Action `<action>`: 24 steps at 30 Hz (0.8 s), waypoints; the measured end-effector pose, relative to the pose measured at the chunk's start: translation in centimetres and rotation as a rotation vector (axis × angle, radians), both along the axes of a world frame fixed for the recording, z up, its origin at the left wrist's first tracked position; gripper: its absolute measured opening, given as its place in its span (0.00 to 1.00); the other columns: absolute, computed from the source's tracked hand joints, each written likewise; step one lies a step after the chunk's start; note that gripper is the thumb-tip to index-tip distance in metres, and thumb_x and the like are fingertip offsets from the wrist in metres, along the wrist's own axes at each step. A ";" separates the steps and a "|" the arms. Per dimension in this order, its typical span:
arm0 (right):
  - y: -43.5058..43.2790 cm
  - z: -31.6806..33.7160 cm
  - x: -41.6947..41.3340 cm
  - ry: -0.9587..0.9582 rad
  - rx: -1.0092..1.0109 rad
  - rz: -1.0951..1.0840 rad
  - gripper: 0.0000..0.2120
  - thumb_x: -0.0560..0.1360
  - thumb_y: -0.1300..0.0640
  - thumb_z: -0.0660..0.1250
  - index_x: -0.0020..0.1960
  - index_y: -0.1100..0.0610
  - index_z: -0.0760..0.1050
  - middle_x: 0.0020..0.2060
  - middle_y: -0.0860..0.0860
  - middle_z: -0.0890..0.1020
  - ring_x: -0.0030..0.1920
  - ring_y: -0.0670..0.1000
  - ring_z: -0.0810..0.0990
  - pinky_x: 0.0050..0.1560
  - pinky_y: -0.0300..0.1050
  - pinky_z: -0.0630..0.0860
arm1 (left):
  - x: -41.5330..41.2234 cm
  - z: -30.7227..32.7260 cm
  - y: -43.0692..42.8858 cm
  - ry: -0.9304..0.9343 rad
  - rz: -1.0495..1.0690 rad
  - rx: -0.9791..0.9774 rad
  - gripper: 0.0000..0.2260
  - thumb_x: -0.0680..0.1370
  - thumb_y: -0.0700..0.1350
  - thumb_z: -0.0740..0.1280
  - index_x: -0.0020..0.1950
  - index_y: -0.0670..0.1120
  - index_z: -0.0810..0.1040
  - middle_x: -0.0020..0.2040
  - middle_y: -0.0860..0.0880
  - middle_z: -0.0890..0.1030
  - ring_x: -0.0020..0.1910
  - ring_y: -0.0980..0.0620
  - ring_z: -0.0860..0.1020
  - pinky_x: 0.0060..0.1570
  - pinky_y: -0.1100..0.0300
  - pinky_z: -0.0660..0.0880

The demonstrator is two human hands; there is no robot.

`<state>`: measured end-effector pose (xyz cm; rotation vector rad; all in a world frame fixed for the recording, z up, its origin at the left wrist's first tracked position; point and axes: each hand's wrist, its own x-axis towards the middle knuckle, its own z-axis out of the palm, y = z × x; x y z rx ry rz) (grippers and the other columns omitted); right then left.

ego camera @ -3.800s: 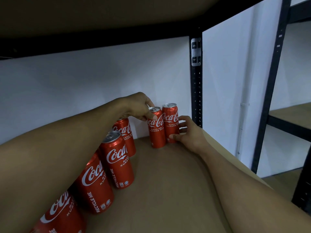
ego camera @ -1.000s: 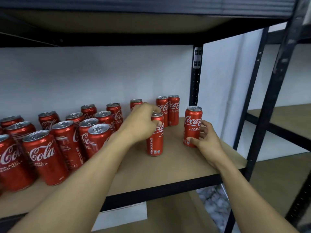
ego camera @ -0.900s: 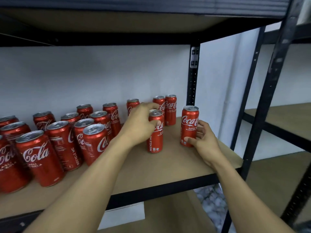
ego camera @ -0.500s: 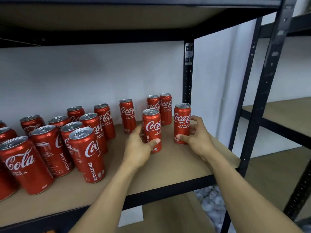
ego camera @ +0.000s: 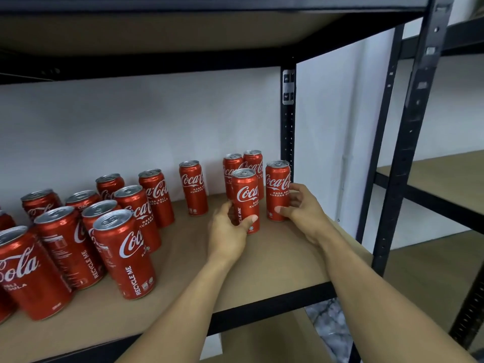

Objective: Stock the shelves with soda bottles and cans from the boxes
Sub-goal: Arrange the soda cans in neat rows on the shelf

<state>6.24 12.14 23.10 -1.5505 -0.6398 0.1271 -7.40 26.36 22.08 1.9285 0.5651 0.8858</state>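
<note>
- Both hands work at the right end of the shelf (ego camera: 275, 260), near its back right corner, each on a red soda can standing upright.
- The left hand (ego camera: 227, 233) is wrapped low round the left can (ego camera: 245, 197), thumb across the front. The right hand (ego camera: 301, 209) clasps the right can (ego camera: 277, 187) likewise, thumb low in front, fingers round the far side.
- The held cans stand near each other with a gap between. Just behind them, a back pair (ego camera: 252, 159) stands close together by the back edge, beside the rear post (ego camera: 288, 132).
- To my eye, these two are being lined up as a second row in front of that pair.
- Best done by sliding, not lifting: bases flat, grip low so nothing tips, easing them in until they sit side by side just ahead of the pair.
- The right can is near the shelf's right edge; I'd keep it inboard of the post.
- Plenty remains: a loose cluster of cans (ego camera: 123, 247) crowds the left part towards the front edge, and a lone can (ego camera: 193, 188) stands near the back edge.
</note>
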 end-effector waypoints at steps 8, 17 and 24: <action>-0.1 0.0 -0.8 -0.112 -0.044 0.054 0.32 0.68 0.61 0.80 0.66 0.48 0.69 0.56 0.47 0.79 0.56 0.48 0.79 0.53 0.43 0.77 | 0.7 0.7 -0.7 -0.023 0.065 -0.023 0.27 0.72 0.49 0.79 0.69 0.49 0.76 0.59 0.50 0.83 0.55 0.53 0.81 0.61 0.52 0.78; 0.2 -0.3 -0.5 -0.143 -0.049 0.052 0.34 0.67 0.60 0.82 0.67 0.49 0.69 0.56 0.48 0.79 0.55 0.48 0.80 0.49 0.37 0.76 | 1.4 0.7 -0.7 -0.030 0.054 -0.044 0.28 0.71 0.49 0.79 0.70 0.49 0.76 0.59 0.51 0.84 0.55 0.54 0.82 0.62 0.50 0.78; 0.3 -0.4 -0.1 -0.171 -0.052 0.035 0.35 0.65 0.57 0.83 0.66 0.49 0.70 0.56 0.47 0.80 0.54 0.46 0.81 0.49 0.37 0.76 | 1.3 0.4 -0.4 -0.034 0.035 -0.046 0.27 0.73 0.49 0.77 0.71 0.51 0.74 0.60 0.52 0.83 0.57 0.55 0.81 0.63 0.50 0.77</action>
